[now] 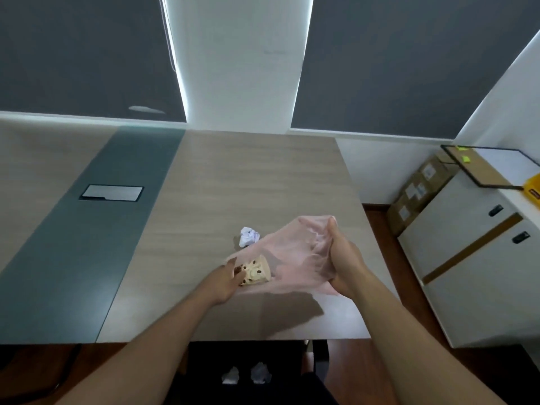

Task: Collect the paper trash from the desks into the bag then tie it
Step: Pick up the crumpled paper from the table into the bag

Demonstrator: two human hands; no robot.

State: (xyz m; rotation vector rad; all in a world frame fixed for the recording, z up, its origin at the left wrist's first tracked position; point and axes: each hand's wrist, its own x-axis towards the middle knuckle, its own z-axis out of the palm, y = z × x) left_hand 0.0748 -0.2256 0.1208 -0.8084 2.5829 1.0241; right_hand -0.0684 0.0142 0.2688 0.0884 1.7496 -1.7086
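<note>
A thin pink plastic bag (pixel 295 255) is held above the wooden desk (pixel 233 182). My right hand (pixel 344 258) grips the bag's right edge, bunching the film. My left hand (pixel 226 280) holds a cream paper cup with brown spots (pixel 257 273) at the bag's open mouth; the cup lies on its side, partly under the film. A crumpled white paper ball (pixel 249 236) sits on the desk just beyond the bag. Two more crumpled paper balls, one (pixel 230 375) and another (pixel 260 373), lie low down on a dark surface below the desk's near edge.
A grey strip with a metal cable hatch (pixel 112 192) runs down the desk's left part. To the right stand a white cabinet (pixel 473 258), cardboard boxes (pixel 420 188), a framed board (pixel 491 165) and a yellow box (pixel 532 185). Dark blinds cover the windows behind.
</note>
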